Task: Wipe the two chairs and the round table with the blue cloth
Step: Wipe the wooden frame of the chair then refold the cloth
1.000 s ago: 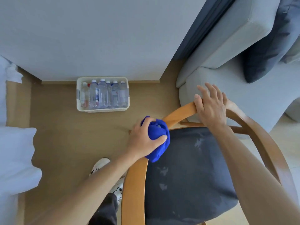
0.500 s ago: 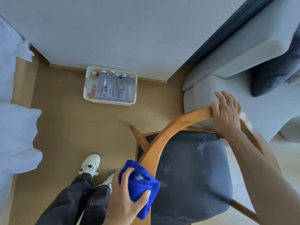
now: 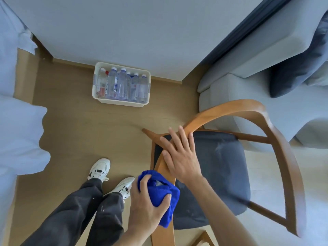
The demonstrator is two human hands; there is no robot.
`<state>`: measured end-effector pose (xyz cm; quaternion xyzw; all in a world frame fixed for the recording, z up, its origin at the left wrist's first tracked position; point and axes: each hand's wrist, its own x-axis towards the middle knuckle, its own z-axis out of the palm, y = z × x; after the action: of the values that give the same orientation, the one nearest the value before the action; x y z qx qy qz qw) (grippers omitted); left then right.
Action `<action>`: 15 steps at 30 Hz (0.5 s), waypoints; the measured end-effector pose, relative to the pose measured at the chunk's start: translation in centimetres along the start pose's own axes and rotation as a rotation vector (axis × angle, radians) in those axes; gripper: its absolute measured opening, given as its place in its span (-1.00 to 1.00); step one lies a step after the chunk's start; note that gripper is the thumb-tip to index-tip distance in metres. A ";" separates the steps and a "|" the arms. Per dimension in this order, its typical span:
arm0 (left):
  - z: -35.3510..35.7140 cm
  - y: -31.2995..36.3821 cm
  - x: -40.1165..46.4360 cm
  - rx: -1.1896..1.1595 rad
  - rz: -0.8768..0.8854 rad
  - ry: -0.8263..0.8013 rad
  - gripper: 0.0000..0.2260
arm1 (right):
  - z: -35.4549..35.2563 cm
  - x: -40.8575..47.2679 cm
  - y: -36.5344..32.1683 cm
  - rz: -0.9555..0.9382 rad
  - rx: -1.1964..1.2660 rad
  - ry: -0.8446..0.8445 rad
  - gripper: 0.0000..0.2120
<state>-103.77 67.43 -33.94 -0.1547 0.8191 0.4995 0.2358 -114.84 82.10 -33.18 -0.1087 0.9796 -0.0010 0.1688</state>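
Blue cloth [image 3: 160, 191] bunched, partly hidden by left hand [image 3: 147, 208].

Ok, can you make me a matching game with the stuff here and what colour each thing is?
Things:
1. cloth
2. chair seat
3. shoes
4. chair frame

Colours:
A. white
B. brown wood
C. bright blue
D. dark grey

Pairs: 1-C, 2-D, 3-A, 4-B
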 end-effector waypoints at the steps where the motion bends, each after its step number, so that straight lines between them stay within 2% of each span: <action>1: -0.1 0.0 0.0 0.009 0.013 0.004 -0.34 | 0.3 -0.7 -0.8 -0.009 0.017 0.000 -0.56; 9: -1.1 0.6 2.4 -0.077 0.082 -0.039 -0.45 | 0.3 -1.0 -0.5 -0.030 0.031 -0.089 -0.50; 15: 1.1 -1.3 -2.4 -0.163 0.038 0.117 -0.39 | 1.1 -0.9 -0.7 0.001 0.104 -0.040 -0.52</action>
<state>-100.84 67.90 -34.04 -0.1866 0.7910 0.5589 0.1645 -113.49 81.68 -33.86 -0.0994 0.9747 -0.0495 0.1940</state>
